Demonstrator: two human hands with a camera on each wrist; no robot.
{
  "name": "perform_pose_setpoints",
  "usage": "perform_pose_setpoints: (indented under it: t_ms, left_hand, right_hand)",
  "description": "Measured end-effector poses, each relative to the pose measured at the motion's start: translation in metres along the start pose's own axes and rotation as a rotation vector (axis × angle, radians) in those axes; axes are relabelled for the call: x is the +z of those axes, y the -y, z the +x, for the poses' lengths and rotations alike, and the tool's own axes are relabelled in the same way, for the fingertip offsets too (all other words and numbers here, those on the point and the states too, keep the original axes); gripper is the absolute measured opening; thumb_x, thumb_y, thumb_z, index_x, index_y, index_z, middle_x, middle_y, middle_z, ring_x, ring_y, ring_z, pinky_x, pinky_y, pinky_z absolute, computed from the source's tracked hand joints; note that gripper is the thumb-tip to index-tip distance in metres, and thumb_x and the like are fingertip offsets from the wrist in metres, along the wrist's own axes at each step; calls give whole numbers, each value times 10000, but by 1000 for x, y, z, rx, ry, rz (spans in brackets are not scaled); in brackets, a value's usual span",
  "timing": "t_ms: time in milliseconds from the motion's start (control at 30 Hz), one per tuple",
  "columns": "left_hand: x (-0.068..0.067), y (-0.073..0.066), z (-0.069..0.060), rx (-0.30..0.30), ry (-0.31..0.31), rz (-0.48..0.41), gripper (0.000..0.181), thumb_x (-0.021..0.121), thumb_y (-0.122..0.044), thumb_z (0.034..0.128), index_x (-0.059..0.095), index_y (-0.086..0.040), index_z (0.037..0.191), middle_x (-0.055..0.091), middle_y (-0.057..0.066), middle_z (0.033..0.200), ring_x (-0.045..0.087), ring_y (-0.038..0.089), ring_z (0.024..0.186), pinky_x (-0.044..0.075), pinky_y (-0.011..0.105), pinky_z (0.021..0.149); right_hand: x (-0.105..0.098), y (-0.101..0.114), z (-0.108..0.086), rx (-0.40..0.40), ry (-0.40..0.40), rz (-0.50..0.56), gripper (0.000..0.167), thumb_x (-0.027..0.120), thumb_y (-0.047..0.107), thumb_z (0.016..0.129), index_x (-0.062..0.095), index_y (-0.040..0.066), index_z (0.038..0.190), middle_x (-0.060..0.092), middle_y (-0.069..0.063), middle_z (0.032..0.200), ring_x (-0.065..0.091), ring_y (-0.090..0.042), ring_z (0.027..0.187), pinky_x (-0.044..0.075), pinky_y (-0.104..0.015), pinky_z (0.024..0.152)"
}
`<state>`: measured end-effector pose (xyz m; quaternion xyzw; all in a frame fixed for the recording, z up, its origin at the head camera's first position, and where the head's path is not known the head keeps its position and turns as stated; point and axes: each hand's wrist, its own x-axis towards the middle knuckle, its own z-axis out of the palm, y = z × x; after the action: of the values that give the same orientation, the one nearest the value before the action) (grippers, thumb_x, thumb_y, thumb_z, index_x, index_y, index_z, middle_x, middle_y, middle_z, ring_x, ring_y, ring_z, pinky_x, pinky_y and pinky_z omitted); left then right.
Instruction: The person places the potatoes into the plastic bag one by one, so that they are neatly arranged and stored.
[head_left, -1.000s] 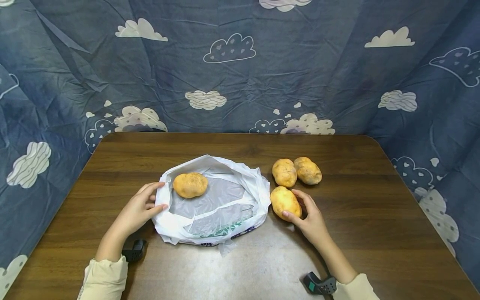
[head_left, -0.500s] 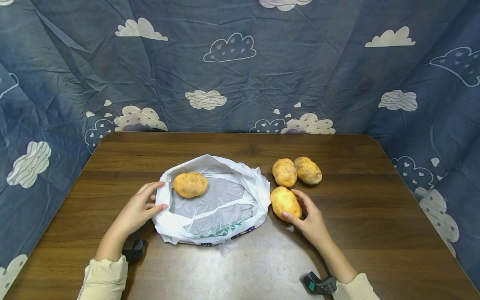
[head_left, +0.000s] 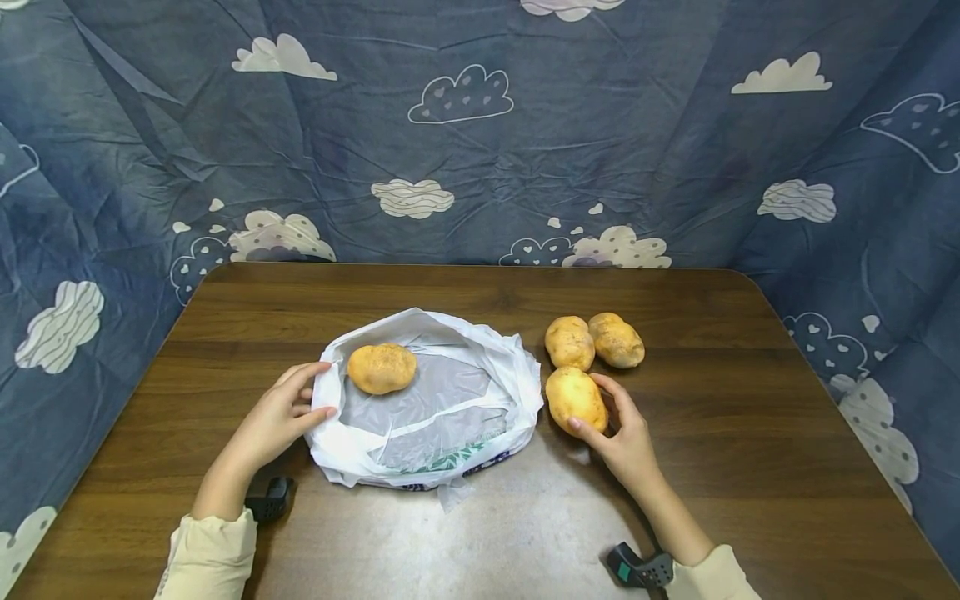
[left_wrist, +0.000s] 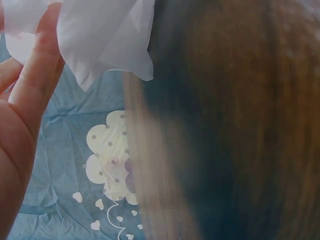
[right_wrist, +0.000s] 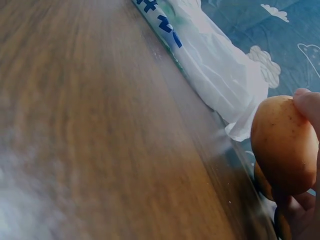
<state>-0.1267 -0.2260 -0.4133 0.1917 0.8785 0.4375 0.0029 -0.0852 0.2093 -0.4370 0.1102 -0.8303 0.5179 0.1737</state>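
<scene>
A white plastic bag point(head_left: 330, 450) lies with its mouth spread wide, and one potato point(head_left: 381, 368) rests inside at its left. At the bag's left rim, my left hand point(head_left: 276, 415) pinches the plastic; the left wrist view shows a finger against the white film point(left_wrist: 107, 37). Just right of the bag, my right hand point(head_left: 628, 437) grips a second potato point(head_left: 576, 402) between thumb and fingers. This potato also fills the right edge of the right wrist view, with the thumb point(right_wrist: 306, 102) on it. Behind it, two more potatoes point(head_left: 569, 342) point(head_left: 617, 341) lie side by side.
Everything lies on a brown wooden table point(head_left: 750, 417) with a shiny patch at its front. A blue cloth point(head_left: 480, 167) with cloud prints hangs behind and at both sides. Black wrist devices point(head_left: 270, 500) are worn on both arms.
My right hand and its potato have shifted slightly to the right and toward the back, widening the space beside the bag. The left hand, bag and other potatoes stay put.
</scene>
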Motion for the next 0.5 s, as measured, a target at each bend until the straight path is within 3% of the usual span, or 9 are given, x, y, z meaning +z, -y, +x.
perform_pose_setpoints:
  t_ms: [200, 500]
  left_hand:
    - [0, -1, 0, 1, -3, -18, 575, 669, 6, 786, 386, 61, 1283, 401, 214, 1213, 522, 279, 901, 525, 309, 696]
    - [0, -1, 0, -1, -1, -18, 575, 669, 6, 786, 386, 62, 1283, 399, 215, 1212, 532, 282, 902, 526, 306, 701]
  right_hand:
    - [0, 9, 0, 0, -22, 54, 622, 700, -102, 705, 405, -76, 1252, 464, -205, 1212, 483, -86, 1043, 399, -159, 871]
    - [2, 10, 1, -36, -55, 161, 635, 667, -192, 675, 389, -107, 1240, 436, -268, 1210, 472, -80, 1085, 393, -200, 913]
